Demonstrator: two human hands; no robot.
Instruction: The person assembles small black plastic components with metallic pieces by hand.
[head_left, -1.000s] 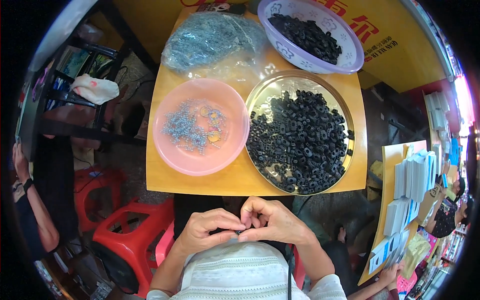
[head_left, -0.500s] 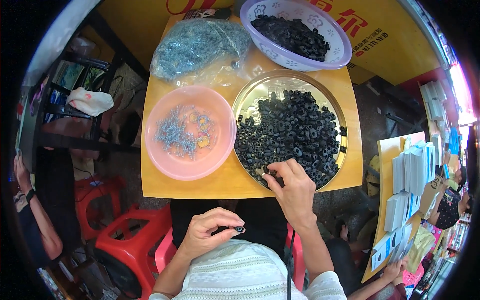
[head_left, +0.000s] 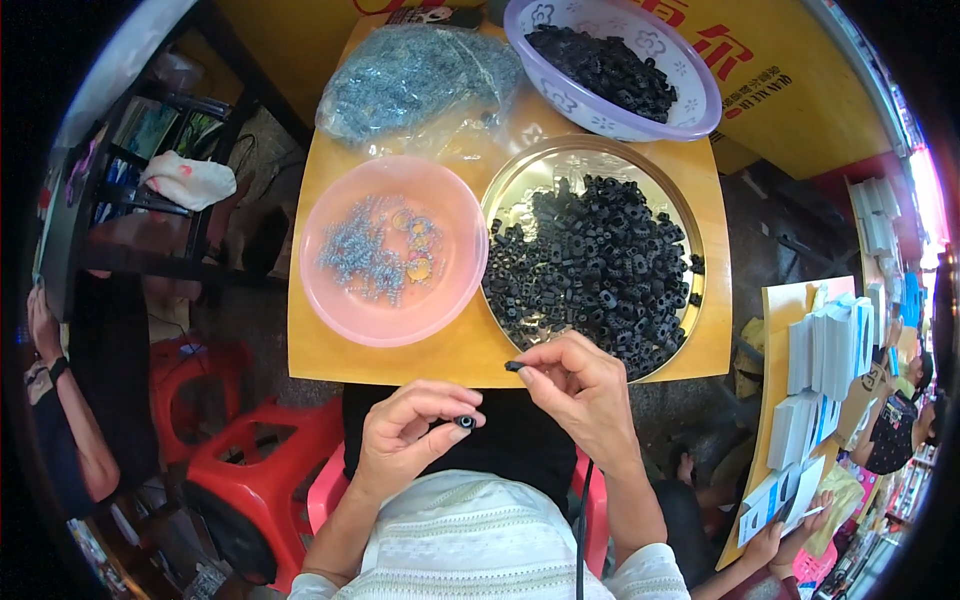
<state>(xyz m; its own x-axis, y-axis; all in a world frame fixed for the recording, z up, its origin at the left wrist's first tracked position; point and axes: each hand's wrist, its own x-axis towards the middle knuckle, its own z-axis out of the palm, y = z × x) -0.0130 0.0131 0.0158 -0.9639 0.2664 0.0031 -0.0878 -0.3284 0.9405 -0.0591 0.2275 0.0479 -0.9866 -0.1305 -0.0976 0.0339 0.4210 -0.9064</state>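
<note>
Black ring [head_left: 465, 422] pinched in left hand [head_left: 410, 432]; right hand [head_left: 580, 385] pinches black piece [head_left: 513, 366]; clear bag [head_left: 420, 75] beyond.

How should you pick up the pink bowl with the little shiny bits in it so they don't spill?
Probably by the rim of the pink bowl, from the left and near sides, with both hands. It sits upright and wide open on the yellow table, so keep it level. The right side is crowded by the round metal tray of black parts, and the bag of metal bits lies behind it.

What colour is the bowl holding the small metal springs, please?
Translucent pink bowl, seen best in the head view.
</note>
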